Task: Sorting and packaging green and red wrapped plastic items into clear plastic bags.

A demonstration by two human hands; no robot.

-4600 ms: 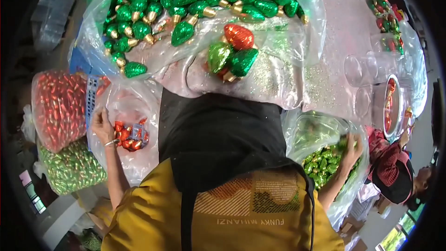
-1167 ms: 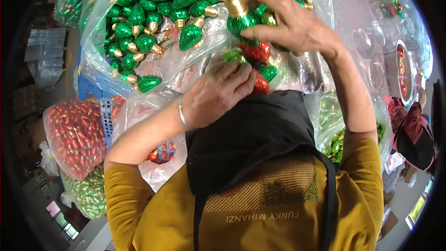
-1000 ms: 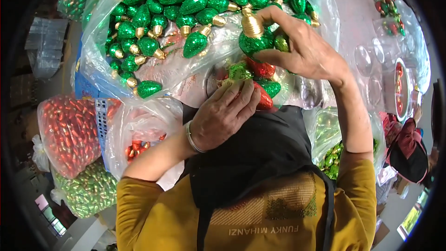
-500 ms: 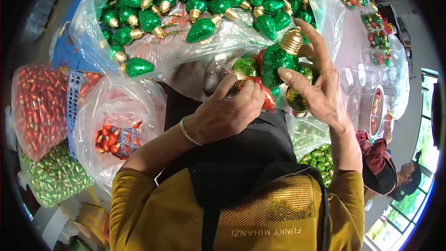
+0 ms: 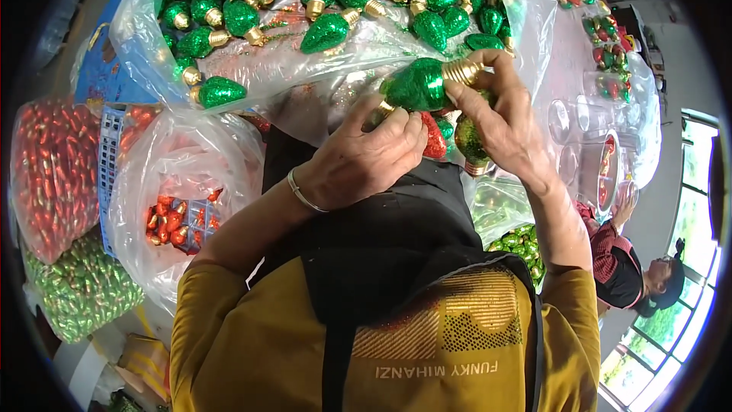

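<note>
A large green glitter bulb ornament [image 5: 418, 85] lies sideways between my hands, its gold screw-style cap pointing right. My right hand [image 5: 503, 118] is closed on it, thumb and fingers pinching at the cap. At its rounded left end, my left hand [image 5: 374, 141] is closed, with a bit of a gold-capped bulb [image 5: 386, 108] showing at the fingertips; most of that bulb is hidden. Just below the large ornament hang a red glitter bulb [image 5: 434, 136] and a darker green-gold bulb [image 5: 471, 140], partly behind my right hand. How these are joined is hidden.
A clear plastic bag [image 5: 252, 80] of green bulbs lies open ahead. To the left are an open bag [image 5: 141, 175] with red bulbs, a full red bag [image 5: 61, 175] and a green one [image 5: 84, 290]. Small green bulbs [image 5: 521, 252] sit at right; a co-worker [image 5: 629, 271] is beyond clear tubs [image 5: 602, 172].
The large green ornament has turned from cap-up to lying sideways, its rounded end now at my left fingers. My right fingers have closed in around its gold cap.
</note>
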